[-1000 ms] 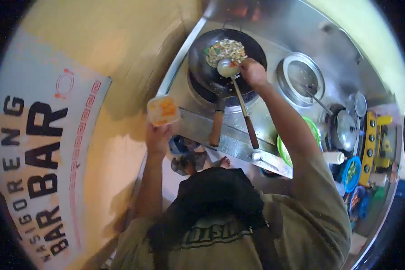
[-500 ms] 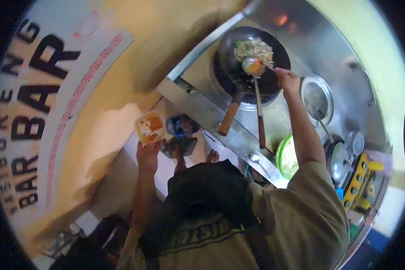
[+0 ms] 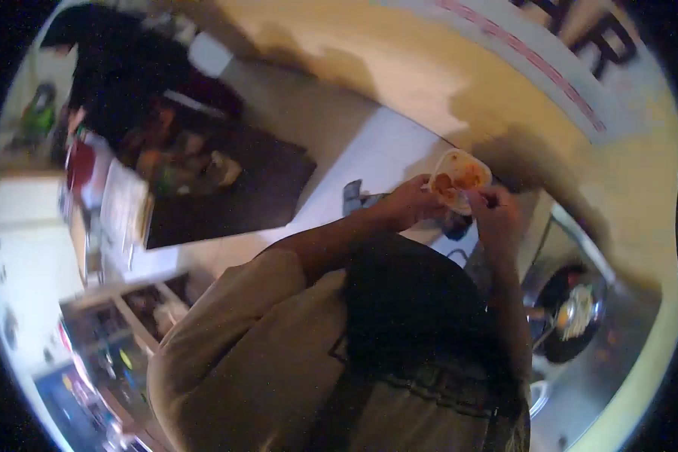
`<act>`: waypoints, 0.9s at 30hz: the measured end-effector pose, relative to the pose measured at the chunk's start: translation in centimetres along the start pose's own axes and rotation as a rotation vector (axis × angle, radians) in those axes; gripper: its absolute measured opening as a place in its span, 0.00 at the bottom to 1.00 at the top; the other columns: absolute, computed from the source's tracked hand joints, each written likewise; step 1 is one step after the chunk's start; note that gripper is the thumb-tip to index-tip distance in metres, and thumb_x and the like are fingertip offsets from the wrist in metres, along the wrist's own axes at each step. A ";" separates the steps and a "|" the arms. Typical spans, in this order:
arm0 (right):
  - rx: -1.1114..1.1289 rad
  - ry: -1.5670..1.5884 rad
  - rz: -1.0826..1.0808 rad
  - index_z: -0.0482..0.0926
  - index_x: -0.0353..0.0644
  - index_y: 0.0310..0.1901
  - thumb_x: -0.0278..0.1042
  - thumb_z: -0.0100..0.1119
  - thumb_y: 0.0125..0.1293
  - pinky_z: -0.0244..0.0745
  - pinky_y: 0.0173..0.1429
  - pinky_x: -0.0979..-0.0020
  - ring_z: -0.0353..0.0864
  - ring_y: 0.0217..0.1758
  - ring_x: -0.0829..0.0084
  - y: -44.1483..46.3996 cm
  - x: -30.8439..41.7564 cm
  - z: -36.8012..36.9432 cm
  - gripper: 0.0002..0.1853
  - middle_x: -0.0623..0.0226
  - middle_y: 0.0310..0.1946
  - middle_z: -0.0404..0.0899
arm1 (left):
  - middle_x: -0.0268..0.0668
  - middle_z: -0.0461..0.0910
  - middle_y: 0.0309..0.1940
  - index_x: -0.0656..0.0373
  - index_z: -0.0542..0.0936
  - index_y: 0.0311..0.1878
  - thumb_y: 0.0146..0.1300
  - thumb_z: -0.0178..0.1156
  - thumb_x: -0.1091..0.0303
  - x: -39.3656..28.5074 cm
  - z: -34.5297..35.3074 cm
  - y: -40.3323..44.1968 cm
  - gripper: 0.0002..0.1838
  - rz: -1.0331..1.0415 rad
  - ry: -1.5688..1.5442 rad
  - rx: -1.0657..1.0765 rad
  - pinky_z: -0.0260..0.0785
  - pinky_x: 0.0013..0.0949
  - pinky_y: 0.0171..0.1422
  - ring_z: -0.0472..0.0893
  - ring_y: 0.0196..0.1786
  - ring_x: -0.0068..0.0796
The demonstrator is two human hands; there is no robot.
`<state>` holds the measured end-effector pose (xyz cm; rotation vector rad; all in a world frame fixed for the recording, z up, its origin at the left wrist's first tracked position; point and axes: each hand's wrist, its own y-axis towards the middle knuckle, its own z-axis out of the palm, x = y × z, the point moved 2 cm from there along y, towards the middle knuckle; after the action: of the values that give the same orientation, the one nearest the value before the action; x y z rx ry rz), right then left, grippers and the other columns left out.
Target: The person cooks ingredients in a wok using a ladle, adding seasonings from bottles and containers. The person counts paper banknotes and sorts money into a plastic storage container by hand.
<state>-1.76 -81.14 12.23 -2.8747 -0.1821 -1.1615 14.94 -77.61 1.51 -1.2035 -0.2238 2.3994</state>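
Note:
My left hand (image 3: 413, 203) grips a shallow pale plastic tub (image 3: 484, 170) at its near left edge. Orange-red sauce (image 3: 471, 178) coats the inside of the tub. At the tub's right rim, my right hand (image 3: 496, 218) is closed around what looks like a small spoon, whose end reaches into the sauce; blur and the fingers hide most of it. Lower right, a dark wok (image 3: 556, 345) on the cooking station holds pale cooked food (image 3: 580, 320). A ladle (image 3: 565, 313) rests in the wok, with something orange in its bowl.
A person in dark clothes (image 3: 120, 75) is at the upper left, by a dark brown counter (image 3: 256, 192) with blurred items on it. Shelving (image 3: 120, 301) stands lower left. A yellowish wall (image 3: 399, 64) with a lettered sign (image 3: 535, 64) runs along the top.
My view has swung left, away from the wok. My right hand has left the ladle and wok and come to the tub. The tub stays in my left hand, now in front of me.

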 end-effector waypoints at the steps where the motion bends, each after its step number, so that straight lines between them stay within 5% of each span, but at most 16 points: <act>1: 0.156 0.080 -0.040 0.80 0.37 0.42 0.44 0.68 0.52 0.75 0.38 0.71 0.79 0.30 0.70 1.6 0.8 3.1 0.21 0.63 0.27 0.81 | 0.41 0.70 0.53 0.61 0.61 0.62 0.57 0.62 0.70 -1.5 -1.7 -1.9 0.30 -0.025 -0.228 -0.120 0.70 0.37 0.57 0.75 0.53 0.34; 4: 0.333 0.157 -0.160 0.77 0.36 0.49 0.37 0.70 0.51 0.72 0.37 0.74 0.74 0.30 0.78 3.8 4.5 9.0 0.24 0.70 0.30 0.77 | 0.40 0.73 0.50 0.62 0.64 0.60 0.59 0.60 0.70 -0.5 -12.3 -3.4 0.26 0.278 -0.415 0.020 0.70 0.36 0.55 0.76 0.52 0.33; 5: 0.386 0.194 -0.215 0.72 0.35 0.56 0.38 0.70 0.51 0.72 0.39 0.74 0.74 0.31 0.77 4.3 5.9 9.5 0.31 0.69 0.32 0.77 | 0.37 0.74 0.50 0.58 0.64 0.63 0.61 0.56 0.59 -2.0 -13.6 -6.6 0.28 0.216 -0.341 -0.293 0.62 0.37 0.64 0.72 0.55 0.29; 7: 0.408 0.201 -0.188 0.71 0.35 0.56 0.37 0.69 0.52 0.71 0.40 0.75 0.74 0.34 0.76 4.6 10.1 9.0 0.30 0.69 0.34 0.77 | 0.38 0.74 0.50 0.58 0.64 0.63 0.61 0.57 0.58 -2.6 -22.4 -8.9 0.28 0.445 -0.339 -0.253 0.61 0.39 0.65 0.73 0.55 0.32; 8: 0.397 0.214 -0.139 0.71 0.34 0.56 0.36 0.68 0.53 0.71 0.42 0.75 0.75 0.36 0.76 4.6 10.9 8.7 0.30 0.68 0.36 0.77 | 0.37 0.74 0.49 0.59 0.67 0.59 0.61 0.57 0.57 -1.8 -26.7 -10.3 0.26 0.434 -0.379 -0.463 0.62 0.38 0.64 0.74 0.53 0.33; 10: 0.194 0.218 -0.277 0.71 0.38 0.58 0.36 0.67 0.54 0.71 0.46 0.73 0.74 0.40 0.76 5.1 6.0 8.0 0.29 0.64 0.38 0.77 | 0.35 0.78 0.40 0.60 0.76 0.44 0.61 0.57 0.63 -1.7 -35.4 -12.1 0.13 0.567 -0.616 -0.408 0.69 0.31 0.51 0.77 0.43 0.27; 12: 0.124 0.126 0.043 0.71 0.38 0.57 0.37 0.66 0.55 0.70 0.50 0.70 0.74 0.42 0.73 3.9 3.1 3.9 0.28 0.61 0.39 0.77 | 0.36 0.78 0.41 0.60 0.76 0.45 0.62 0.56 0.63 -2.9 -40.4 -14.0 0.12 0.695 -0.466 -0.744 0.70 0.31 0.52 0.77 0.44 0.30; 13: 0.152 -0.032 -0.172 0.71 0.35 0.56 0.40 0.64 0.56 0.69 0.54 0.67 0.75 0.45 0.67 3.8 -0.6 1.0 0.28 0.56 0.42 0.77 | 0.40 0.78 0.44 0.61 0.75 0.45 0.62 0.56 0.63 -3.8 -41.4 -15.1 0.12 0.715 -0.187 -0.945 0.70 0.35 0.54 0.77 0.48 0.34; 15: -0.035 -0.550 -0.081 0.71 0.33 0.55 0.43 0.64 0.57 0.68 0.57 0.64 0.75 0.51 0.60 -0.6 -10.2 -5.5 0.28 0.51 0.48 0.76 | 0.42 0.76 0.45 0.62 0.75 0.47 0.63 0.55 0.63 -3.6 -44.7 -13.2 0.14 1.205 -0.220 -0.979 0.68 0.39 0.58 0.75 0.50 0.36; 17: -0.338 -0.723 0.300 0.73 0.32 0.53 0.46 0.65 0.56 0.69 0.56 0.63 0.74 0.53 0.59 -7.4 -13.6 -10.8 0.29 0.49 0.50 0.75 | 0.42 0.76 0.45 0.62 0.74 0.48 0.64 0.53 0.63 -3.8 -47.1 -13.9 0.15 1.067 -0.202 -1.058 0.68 0.38 0.58 0.75 0.49 0.36; 19: -0.355 -0.443 0.741 0.74 0.33 0.52 0.53 0.64 0.56 0.69 0.56 0.60 0.74 0.52 0.57 -16.5 -21.0 -17.5 0.32 0.48 0.49 0.75 | 0.42 0.76 0.45 0.62 0.73 0.50 0.64 0.52 0.63 -4.6 -47.9 -13.7 0.15 0.828 -0.110 -1.150 0.68 0.38 0.58 0.75 0.49 0.36; 20: -0.339 -0.652 0.650 0.76 0.32 0.50 0.60 0.59 0.56 0.69 0.54 0.58 0.75 0.48 0.55 -22.8 -27.7 -20.2 0.34 0.47 0.45 0.77 | 0.42 0.75 0.46 0.62 0.73 0.50 0.65 0.51 0.63 -4.8 -47.4 -12.0 0.15 0.732 -0.042 -1.144 0.68 0.38 0.58 0.75 0.49 0.36; 22: -0.319 -0.483 0.997 0.75 0.35 0.52 0.69 0.53 0.55 0.68 0.35 0.64 0.71 0.28 0.67 -29.7 -28.5 -21.5 0.40 0.59 0.24 0.76 | 0.41 0.75 0.46 0.63 0.72 0.52 0.65 0.50 0.64 -3.7 -43.8 -6.7 0.16 0.552 0.077 -0.984 0.68 0.37 0.58 0.74 0.48 0.36; 24: -0.368 0.213 1.019 0.63 0.39 0.63 0.73 0.55 0.51 0.69 0.43 0.60 0.74 0.38 0.61 -35.6 -26.4 -20.1 0.48 0.59 0.36 0.78 | 0.41 0.75 0.46 0.63 0.72 0.53 0.66 0.49 0.64 0.9 -35.0 0.8 0.16 0.316 0.090 -0.574 0.68 0.37 0.57 0.74 0.48 0.36; 25: -0.824 0.379 1.442 0.58 0.40 0.65 0.72 0.56 0.51 0.71 0.45 0.56 0.74 0.46 0.54 -32.6 -21.7 -17.8 0.49 0.50 0.47 0.73 | 0.41 0.75 0.46 0.63 0.71 0.54 0.67 0.48 0.64 3.5 -28.3 4.2 0.17 0.199 0.029 -0.298 0.68 0.37 0.57 0.74 0.48 0.35; 27: -0.789 0.724 1.320 0.52 0.40 0.67 0.72 0.56 0.50 0.72 0.49 0.47 0.72 0.50 0.47 -33.2 -22.3 -16.4 0.53 0.40 0.54 0.67 | 0.41 0.75 0.46 0.63 0.70 0.55 0.67 0.47 0.64 7.5 -14.0 8.6 0.17 0.009 -0.175 0.208 0.68 0.36 0.57 0.74 0.48 0.35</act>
<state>-32.98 -51.56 8.19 -1.7543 2.1024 -1.8239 19.46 -82.55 -15.23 -0.9053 -0.0206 2.4664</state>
